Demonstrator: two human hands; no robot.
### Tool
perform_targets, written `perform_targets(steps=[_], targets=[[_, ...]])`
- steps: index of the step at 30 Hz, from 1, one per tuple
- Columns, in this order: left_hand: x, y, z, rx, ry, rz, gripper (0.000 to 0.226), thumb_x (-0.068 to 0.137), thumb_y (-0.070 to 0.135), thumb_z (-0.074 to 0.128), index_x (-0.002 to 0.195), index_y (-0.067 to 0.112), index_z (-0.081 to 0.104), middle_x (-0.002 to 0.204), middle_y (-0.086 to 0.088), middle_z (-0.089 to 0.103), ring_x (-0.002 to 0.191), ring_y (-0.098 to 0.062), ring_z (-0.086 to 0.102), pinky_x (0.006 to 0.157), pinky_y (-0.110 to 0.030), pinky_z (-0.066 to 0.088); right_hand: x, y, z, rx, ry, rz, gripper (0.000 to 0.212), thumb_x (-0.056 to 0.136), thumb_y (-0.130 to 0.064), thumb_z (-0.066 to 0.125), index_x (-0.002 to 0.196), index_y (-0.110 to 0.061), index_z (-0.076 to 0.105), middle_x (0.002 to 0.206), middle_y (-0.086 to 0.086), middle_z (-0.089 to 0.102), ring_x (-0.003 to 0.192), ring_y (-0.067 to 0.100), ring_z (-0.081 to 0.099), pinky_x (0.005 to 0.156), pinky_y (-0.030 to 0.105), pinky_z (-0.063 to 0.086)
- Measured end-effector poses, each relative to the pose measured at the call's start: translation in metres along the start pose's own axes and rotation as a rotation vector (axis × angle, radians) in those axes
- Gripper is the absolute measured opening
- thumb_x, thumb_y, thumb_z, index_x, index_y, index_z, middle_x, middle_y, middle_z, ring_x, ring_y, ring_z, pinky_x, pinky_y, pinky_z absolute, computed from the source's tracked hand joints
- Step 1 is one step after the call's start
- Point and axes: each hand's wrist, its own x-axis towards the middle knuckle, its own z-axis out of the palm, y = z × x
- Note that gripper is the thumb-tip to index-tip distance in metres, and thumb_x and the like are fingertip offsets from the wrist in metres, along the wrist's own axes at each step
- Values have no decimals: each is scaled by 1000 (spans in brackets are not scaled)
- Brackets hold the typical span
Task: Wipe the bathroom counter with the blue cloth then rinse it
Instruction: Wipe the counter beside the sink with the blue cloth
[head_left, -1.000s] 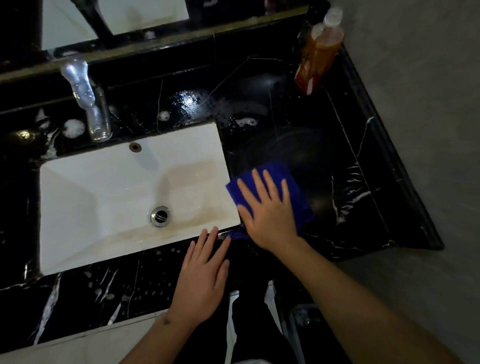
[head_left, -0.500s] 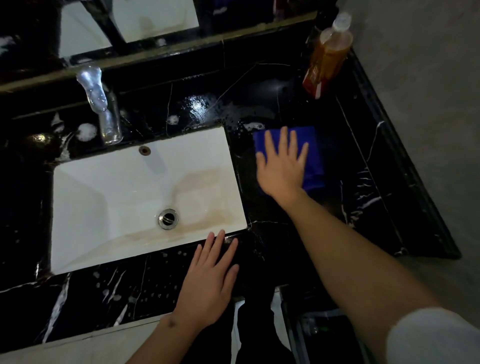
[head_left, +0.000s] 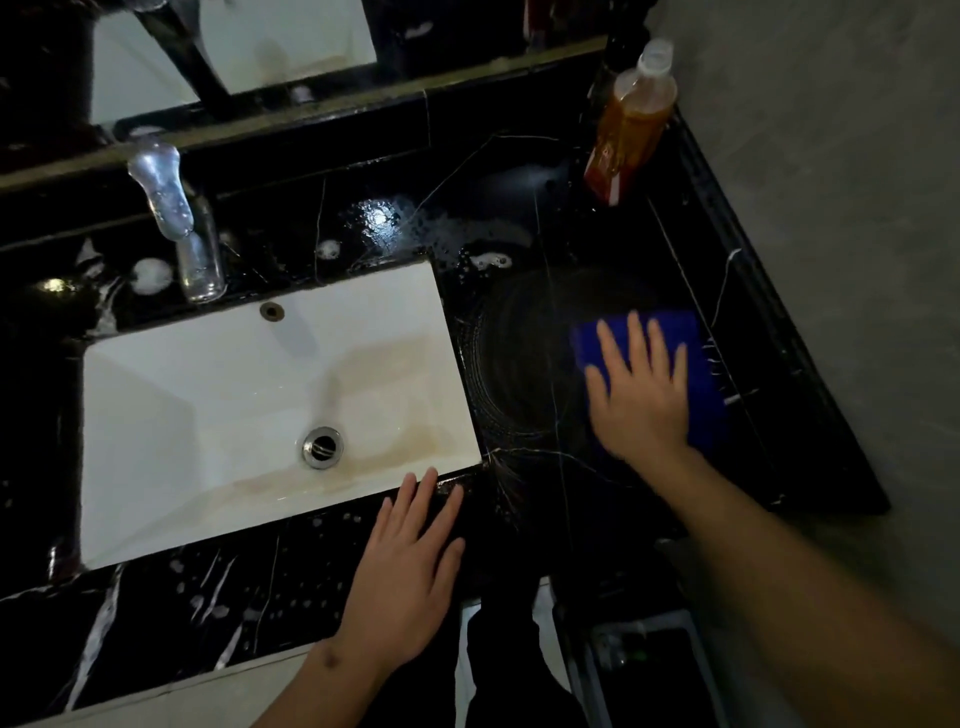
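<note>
The blue cloth (head_left: 698, 364) lies flat on the black marble counter (head_left: 524, 364), right of the sink and close to the counter's right edge. My right hand (head_left: 641, 400) presses on it with fingers spread, covering most of its left half. My left hand (head_left: 408, 571) rests flat on the counter's front strip just below the sink's front right corner, holding nothing. Circular wet wipe marks show on the counter left of the cloth.
The white rectangular sink (head_left: 208, 415) with a metal drain (head_left: 322, 447) fills the left. A chrome tap (head_left: 179, 218) stands behind it. An orange bottle (head_left: 631, 124) sits at the back right corner. Foam patches (head_left: 488, 260) lie behind the sink. A grey wall (head_left: 831, 260) bounds the right.
My right hand slid the cloth from the sink's front right corner up toward the back, then right and down to the counter's right edge. My left hand stayed planted.
</note>
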Motion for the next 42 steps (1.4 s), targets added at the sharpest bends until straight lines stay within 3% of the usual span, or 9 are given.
perform_targets(steps=[5, 10, 14, 17, 22, 28, 33, 37, 42], targets=[[0, 0, -1, -23, 2, -13, 54, 101, 52, 15, 154, 41, 16, 166, 13, -3, 151, -7, -16, 123, -32, -4, 79, -74, -8, 48, -9, -28, 63, 103, -51, 18, 161, -26, 13, 169, 11, 4, 155, 33, 0, 123, 59, 0], [-1, 5, -5, -56, -9, -33, 56, 100, 52, 10, 154, 39, 17, 165, 13, -4, 150, -3, -17, 125, -34, -2, -29, -95, 12, 43, -21, -249, 62, 102, -51, 21, 160, -27, 19, 169, 9, 11, 156, 30, 7, 123, 57, 5], [0, 1, -6, -50, -4, -26, 55, 100, 51, 11, 153, 41, 21, 166, 13, 0, 150, -3, -15, 124, -31, -3, -128, -55, 34, 2, -73, -331, 63, 102, -51, 29, 160, -30, 15, 169, 6, 8, 156, 30, 6, 123, 57, 7], [-1, 3, -7, -61, 2, -40, 54, 99, 51, 11, 152, 42, 20, 165, 14, -1, 150, -2, -16, 125, -35, 1, -146, -32, 38, -31, -69, -351, 63, 102, -51, 32, 160, -31, 16, 168, 5, 12, 155, 29, 12, 121, 56, 10], [0, 3, -3, -49, 20, -37, 52, 102, 47, 18, 153, 40, 24, 166, 12, 3, 152, -7, -11, 125, -38, 5, -109, -45, 31, -9, -68, -309, 61, 102, -51, 29, 158, -34, 17, 168, 4, 12, 155, 28, 13, 122, 57, 13], [0, -3, -3, 14, 5, -7, 51, 104, 42, 23, 155, 41, 20, 167, 12, 1, 153, -10, -11, 123, -34, 0, 22, -73, 7, -3, -27, -258, 61, 100, -53, 23, 158, -33, 24, 168, 4, 19, 154, 28, 16, 123, 56, 10], [-2, 0, -5, 36, -42, -13, 66, 92, 32, 20, 156, 42, 7, 165, 12, -12, 150, -9, -22, 124, -34, -7, 110, -98, -13, -8, -58, -192, 62, 103, -55, 14, 160, -34, 7, 170, 2, -1, 156, 26, -3, 124, 54, -2], [-1, 6, -10, -2, -50, -42, 70, 86, 36, 12, 154, 45, 3, 164, 13, -16, 147, -5, -28, 121, -29, -16, 101, -108, -9, 12, -29, -161, 62, 103, -53, 15, 161, -31, 8, 170, 5, 2, 156, 27, -3, 124, 55, -2], [-1, 7, -12, -13, -58, -47, 72, 83, 39, 6, 155, 44, 4, 164, 14, -16, 145, -3, -30, 117, -24, -20, 3, -114, 8, 16, -53, -267, 63, 102, -53, 19, 160, -30, 14, 169, 8, 7, 156, 29, 3, 123, 57, 2]])
